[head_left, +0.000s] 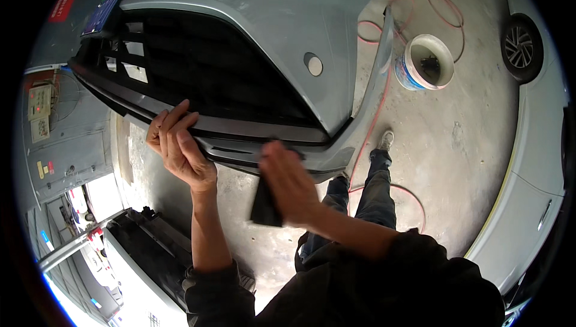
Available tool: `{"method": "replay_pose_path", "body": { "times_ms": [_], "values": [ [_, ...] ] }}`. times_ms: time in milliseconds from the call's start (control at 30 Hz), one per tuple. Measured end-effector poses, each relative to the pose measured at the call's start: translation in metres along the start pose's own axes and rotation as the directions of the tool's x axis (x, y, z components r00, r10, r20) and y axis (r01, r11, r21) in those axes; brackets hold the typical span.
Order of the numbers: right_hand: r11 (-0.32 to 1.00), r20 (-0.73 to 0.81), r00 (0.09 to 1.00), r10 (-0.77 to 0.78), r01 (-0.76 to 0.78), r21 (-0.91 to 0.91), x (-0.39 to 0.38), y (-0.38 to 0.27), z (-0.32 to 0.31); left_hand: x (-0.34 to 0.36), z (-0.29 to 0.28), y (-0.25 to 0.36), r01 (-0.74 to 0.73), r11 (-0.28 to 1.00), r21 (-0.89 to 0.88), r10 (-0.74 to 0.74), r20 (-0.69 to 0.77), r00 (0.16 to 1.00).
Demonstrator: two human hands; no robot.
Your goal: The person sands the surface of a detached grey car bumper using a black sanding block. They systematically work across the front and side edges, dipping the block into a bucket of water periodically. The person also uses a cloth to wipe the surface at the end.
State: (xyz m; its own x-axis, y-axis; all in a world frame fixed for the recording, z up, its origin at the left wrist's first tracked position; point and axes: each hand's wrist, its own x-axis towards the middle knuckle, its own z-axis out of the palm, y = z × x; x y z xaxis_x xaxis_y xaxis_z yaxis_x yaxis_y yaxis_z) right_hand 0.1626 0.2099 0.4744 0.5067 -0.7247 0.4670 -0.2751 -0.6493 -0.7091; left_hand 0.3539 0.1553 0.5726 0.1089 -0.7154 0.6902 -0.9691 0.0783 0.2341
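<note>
A glossy grey car bumper [294, 33] spans the far side, its front edge running from far left toward the near right. A wide dark opening [204, 57] takes up its middle, with a pale round disc [315, 66] to the right. Along the near edge, black-lined lower trim meets a limp-looking black sheet [266, 207], which hangs down, its upper part covered.

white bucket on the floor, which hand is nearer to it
Right. The right hand, holding a dark sheet at the bumper, is below and left of the bucket in the picture; the left hand, at the bumper's lower edge, is farther left.
</note>
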Motion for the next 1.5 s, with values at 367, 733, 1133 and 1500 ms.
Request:
{"method": "replay_pose_path", "body": {
  "times_ms": [367,733,1133,1500],
  "values": [
    [0.982,0.068,0.985,0.158,-0.164,0.09,-0.003,0.004,-0.02,-0.009,0.011,-0.001,-0.003,0.998,-0.066,0.001,-0.036,0.999],
    [0.978,0.036,0.983,0.178,-0.181,0.107,-0.022,0.017,-0.031,-0.011,0.008,-0.001,-0.007,1.0,0.013,0.007,0.011,1.0],
    [0.953,0.036,0.972,0.231,-0.234,0.192,-0.077,0.051,-0.071,-0.01,0.011,-0.004,-0.008,1.0,-0.018,0.007,-0.04,0.999],
    [0.958,0.036,0.992,0.122,-0.128,0.255,-0.002,-0.004,-0.03,-0.01,0.013,-0.005,-0.065,0.997,0.052,0.067,-0.025,0.997]
  ]
}}
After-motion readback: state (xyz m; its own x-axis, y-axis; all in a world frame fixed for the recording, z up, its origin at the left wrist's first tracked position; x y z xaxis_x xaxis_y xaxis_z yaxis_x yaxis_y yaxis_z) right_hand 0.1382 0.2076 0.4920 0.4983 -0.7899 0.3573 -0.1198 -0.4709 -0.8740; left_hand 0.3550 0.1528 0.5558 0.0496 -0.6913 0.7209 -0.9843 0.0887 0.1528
